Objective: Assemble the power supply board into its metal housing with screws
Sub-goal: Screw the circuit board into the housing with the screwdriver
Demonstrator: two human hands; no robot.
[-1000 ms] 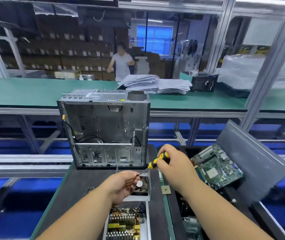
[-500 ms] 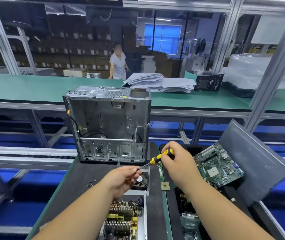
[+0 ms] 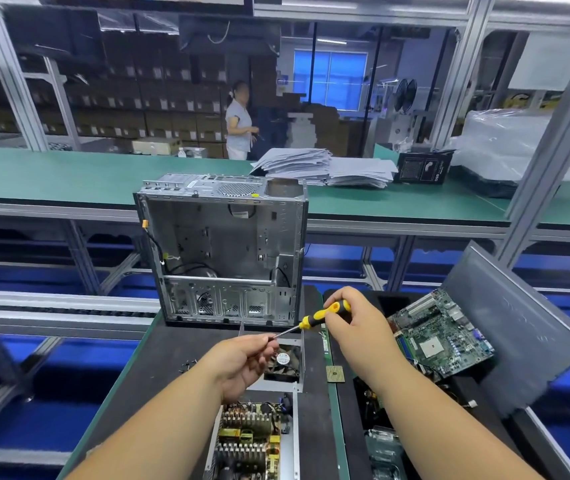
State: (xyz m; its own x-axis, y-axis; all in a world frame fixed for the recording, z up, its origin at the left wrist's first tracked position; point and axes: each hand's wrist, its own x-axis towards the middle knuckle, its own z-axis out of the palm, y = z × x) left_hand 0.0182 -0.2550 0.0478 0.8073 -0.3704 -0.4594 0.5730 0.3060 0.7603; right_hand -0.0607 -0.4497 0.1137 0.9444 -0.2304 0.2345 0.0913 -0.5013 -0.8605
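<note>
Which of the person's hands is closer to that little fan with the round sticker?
Left. The left hand hovers at the fan, touching the screwdriver tip; the right hand grips the handle, up and right.

Bare matt sheet-metal housing (image 3: 287,382), glossy yellow-and-black plastic screwdriver handle (image 3: 325,314), matt black bench mat (image 3: 172,362).

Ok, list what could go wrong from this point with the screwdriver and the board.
1. The left hand pinches at the screwdriver tip above the fan; a small screw there, if any, could drop into the housing.
2. A slip of the tip could jab those fingers.
3. The board has exposed parts under the left wrist, which could knock them.
</note>
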